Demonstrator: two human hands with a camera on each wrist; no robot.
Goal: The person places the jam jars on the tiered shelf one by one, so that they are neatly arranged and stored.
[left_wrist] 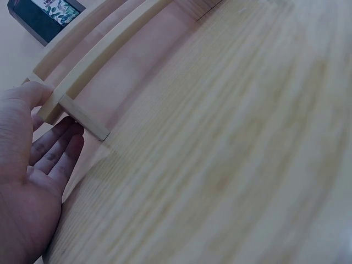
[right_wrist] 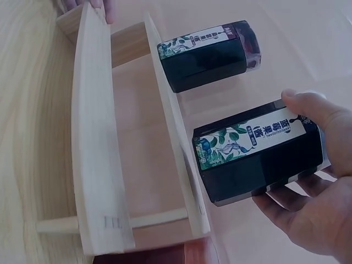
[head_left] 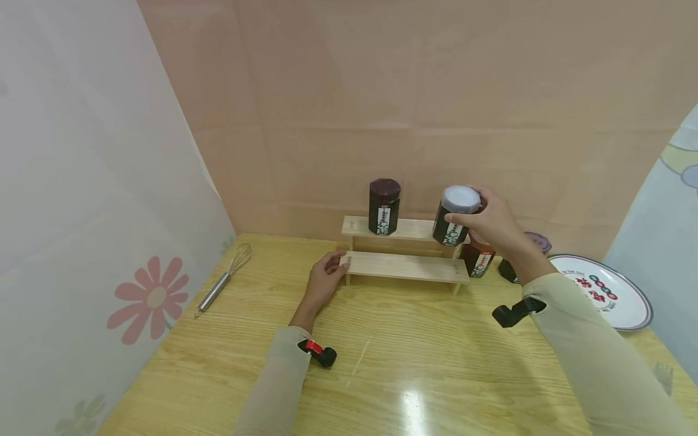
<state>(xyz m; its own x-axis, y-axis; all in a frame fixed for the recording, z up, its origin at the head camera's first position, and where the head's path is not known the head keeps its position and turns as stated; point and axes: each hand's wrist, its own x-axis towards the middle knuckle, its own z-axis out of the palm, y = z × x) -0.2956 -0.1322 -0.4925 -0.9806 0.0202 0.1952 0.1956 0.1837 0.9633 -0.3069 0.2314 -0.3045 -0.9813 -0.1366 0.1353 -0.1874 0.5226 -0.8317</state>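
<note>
A two-tier wooden shelf rack (head_left: 406, 266) stands on the table against the back wall. My left hand (head_left: 323, 278) holds the left end of its lower plank, thumb against the plank and fingers around by the leg. With my right hand (head_left: 498, 224) I grip a dark blueberry jam jar (right_wrist: 258, 165) near its pale lid, thumb on one side and fingers on the other. That jar is slightly tilted at the right end of the upper plank (head_left: 417, 229). On the same plank, left of centre, another dark jam jar (head_left: 384, 209) with a dark purple lid stands upright.
Behind the rack's right end is a reddish jar (head_left: 480, 257); a purple-lidded jar (head_left: 509, 269) sits beside it, partly hidden by my right arm. Farther right leans a white plate (head_left: 627, 303). A whisk (head_left: 220, 284) lies on the table's left side, and a fork (head_left: 663, 376) at the right edge.
</note>
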